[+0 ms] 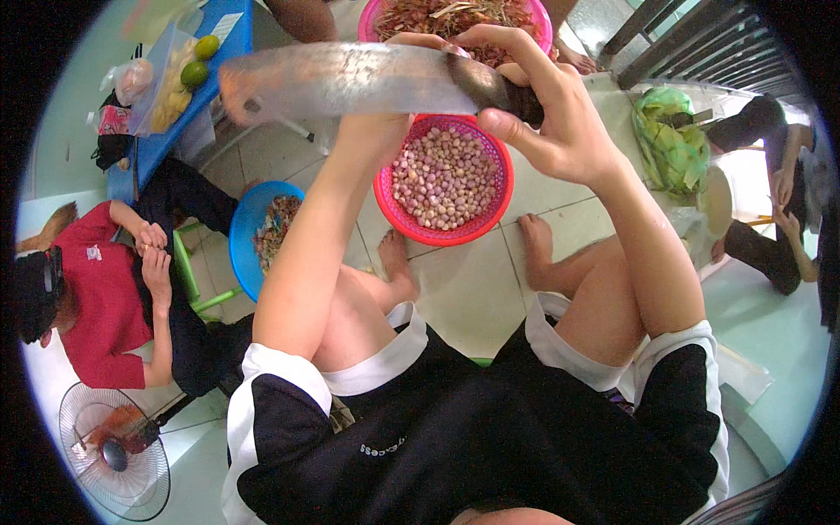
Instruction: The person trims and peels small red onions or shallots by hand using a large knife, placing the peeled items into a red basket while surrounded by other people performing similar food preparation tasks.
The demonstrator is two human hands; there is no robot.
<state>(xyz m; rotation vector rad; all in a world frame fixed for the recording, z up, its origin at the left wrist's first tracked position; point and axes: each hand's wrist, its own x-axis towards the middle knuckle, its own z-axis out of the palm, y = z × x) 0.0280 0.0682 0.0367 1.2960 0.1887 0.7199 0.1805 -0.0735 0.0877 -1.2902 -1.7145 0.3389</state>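
Observation:
My right hand (558,111) holds a wide-bladed knife (354,79) by its dark handle, high up and close to the camera, the blade lying across the view to the left. Behind the blade is my left hand (394,125), mostly hidden; a few of its fingers show above the blade near the handle, and what they hold cannot be made out. Below both hands a red plastic basket (443,240) with a pink mesh lining stands on the tiles, holding many small peeled shallots or garlic cloves (446,177).
A pink basin (548,33) of reddish bulbs and dry stalks stands ahead. At left are a blue basin (244,262) of peelings, a seated person in red (105,295), a blue table (230,59) and a fan (115,453). A green plastic bag (669,144) and another person (781,170) are at right.

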